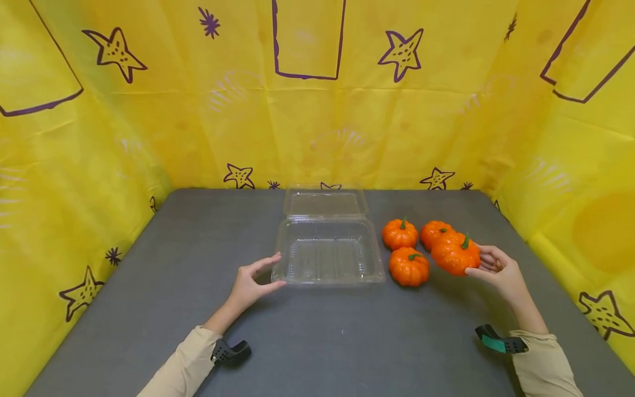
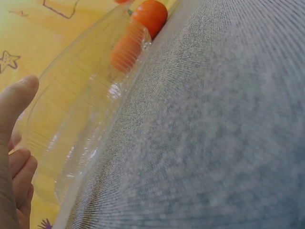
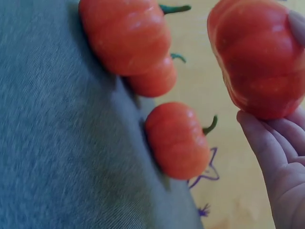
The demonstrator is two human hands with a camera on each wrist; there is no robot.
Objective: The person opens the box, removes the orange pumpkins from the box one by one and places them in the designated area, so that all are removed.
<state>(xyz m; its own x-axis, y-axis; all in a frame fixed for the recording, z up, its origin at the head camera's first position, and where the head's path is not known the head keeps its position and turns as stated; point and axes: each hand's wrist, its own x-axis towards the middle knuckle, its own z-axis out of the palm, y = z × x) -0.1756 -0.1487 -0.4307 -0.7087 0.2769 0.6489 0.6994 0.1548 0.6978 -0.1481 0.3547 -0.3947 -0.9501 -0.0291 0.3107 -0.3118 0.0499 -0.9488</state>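
Note:
A clear plastic clamshell container [image 1: 327,259] lies on the table, its lid [image 1: 324,203] folded back toward the wall. At the container's left front corner is my left hand [image 1: 249,284], with thumb and index finger spread and fingertips right at the rim. My right hand [image 1: 503,275] grips a small orange pumpkin [image 1: 452,255] with a green stem, thumb on one side and fingers on the other. In the right wrist view, the held pumpkin [image 3: 259,57] is raised off the table. Three similar pumpkins, including a front one [image 1: 409,267], sit right of the container.
The back left pumpkin [image 1: 399,234] stands close to the container's right side. Another pumpkin [image 1: 434,231] is partly hidden behind the held one. Yellow cloth [image 1: 307,127] with purple drawings encloses the grey table [image 1: 317,342] at the back and sides.

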